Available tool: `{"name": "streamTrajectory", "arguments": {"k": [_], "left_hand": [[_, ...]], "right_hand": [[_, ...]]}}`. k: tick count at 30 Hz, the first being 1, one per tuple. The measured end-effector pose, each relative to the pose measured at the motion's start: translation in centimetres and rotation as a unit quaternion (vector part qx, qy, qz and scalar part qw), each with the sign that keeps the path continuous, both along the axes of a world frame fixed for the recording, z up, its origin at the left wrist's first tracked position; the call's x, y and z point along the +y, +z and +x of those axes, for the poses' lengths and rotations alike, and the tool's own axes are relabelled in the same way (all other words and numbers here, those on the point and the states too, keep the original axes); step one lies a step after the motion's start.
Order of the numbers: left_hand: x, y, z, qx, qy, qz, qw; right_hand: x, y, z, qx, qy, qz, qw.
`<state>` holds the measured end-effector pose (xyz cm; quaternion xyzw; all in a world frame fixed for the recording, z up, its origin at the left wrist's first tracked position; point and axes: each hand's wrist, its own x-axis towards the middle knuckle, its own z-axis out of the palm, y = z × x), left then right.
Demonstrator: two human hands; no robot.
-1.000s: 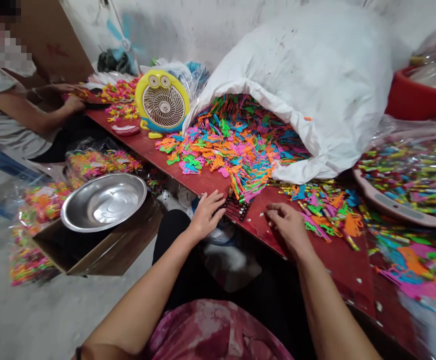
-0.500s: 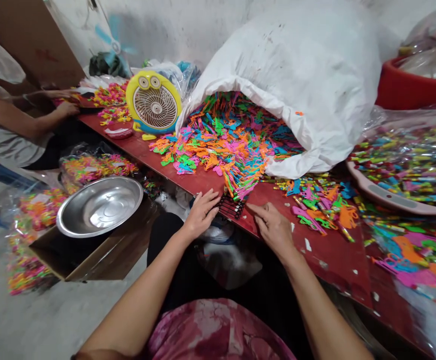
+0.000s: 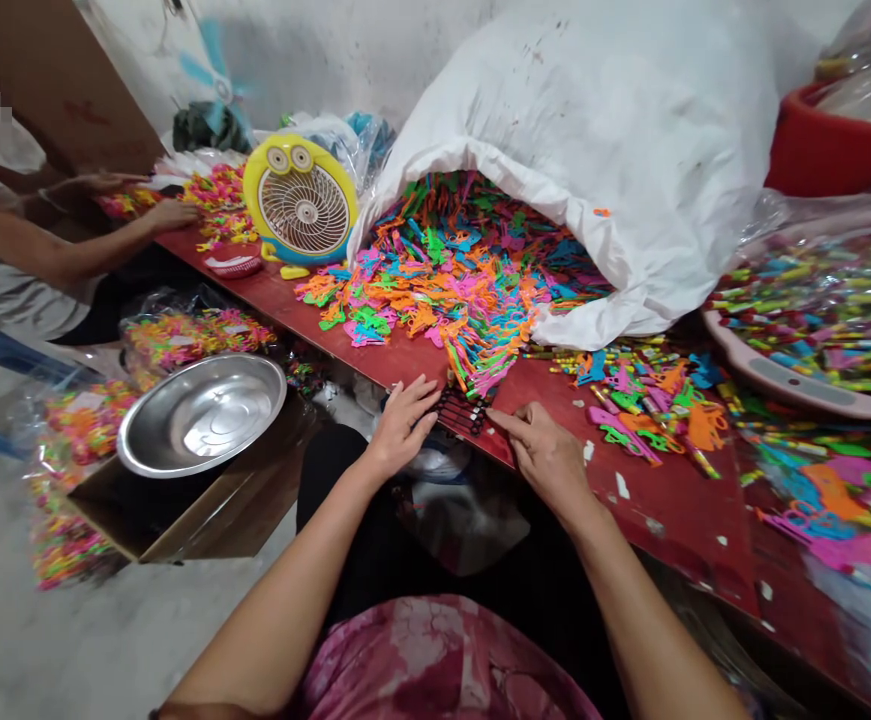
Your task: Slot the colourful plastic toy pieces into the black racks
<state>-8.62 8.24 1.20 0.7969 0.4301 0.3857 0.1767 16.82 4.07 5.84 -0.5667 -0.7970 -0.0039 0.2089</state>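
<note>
My left hand (image 3: 403, 428) lies open at the table's front edge, its stretched fingers resting at the left side of a small black grid-like rack (image 3: 462, 411). On the other side, my right hand (image 3: 547, 450) is curled, with the forefinger reaching to the rack's right edge. Whatever its fingertips may pinch is hidden. Just behind the rack lies a heap of colourful plastic gun-shaped pieces (image 3: 435, 290), in orange, pink, green and blue. The heap spills from the mouth of a big white sack (image 3: 630, 130).
Along the red table (image 3: 630, 520) are more plastic pieces (image 3: 630, 400), a yellow toy-faced fan (image 3: 304, 210) and a pink-rimmed tub (image 3: 802, 385) of small sticks. A steel bowl (image 3: 202, 415) sits on a cardboard box (image 3: 232, 500) at left. Another person's hand (image 3: 172, 215) works farther left.
The view has shifted slightly. My right forefinger is a little closer to the rack's edge, while my left hand keeps its place. The other person's hand has moved to the right.
</note>
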Motion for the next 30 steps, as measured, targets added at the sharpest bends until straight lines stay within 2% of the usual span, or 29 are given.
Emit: {"name": "streamTrajectory", "arguments": {"k": [10, 15, 24, 30], "left_hand": [[-0.1, 0.0, 0.0, -0.006, -0.004, 0.004, 1.0], [-0.3, -0.2, -0.1, -0.042, 0.0, 0.023, 0.999], [-0.4, -0.1, -0.2, -0.048, 0.002, 0.036, 0.998], [-1.6, -0.1, 1.4, -0.012, 0.021, 0.069, 0.997]], "right_hand": [[-0.3, 0.3, -0.6, -0.097, 0.002, 0.026, 0.995], [-0.2, 0.2, -0.5, -0.098, 0.004, 0.024, 0.995], [-0.3, -0.1, -0.5, -0.086, -0.002, 0.03, 0.996], [0.0, -0.1, -0.4, -0.043, -0.035, 0.009, 0.998]]}}
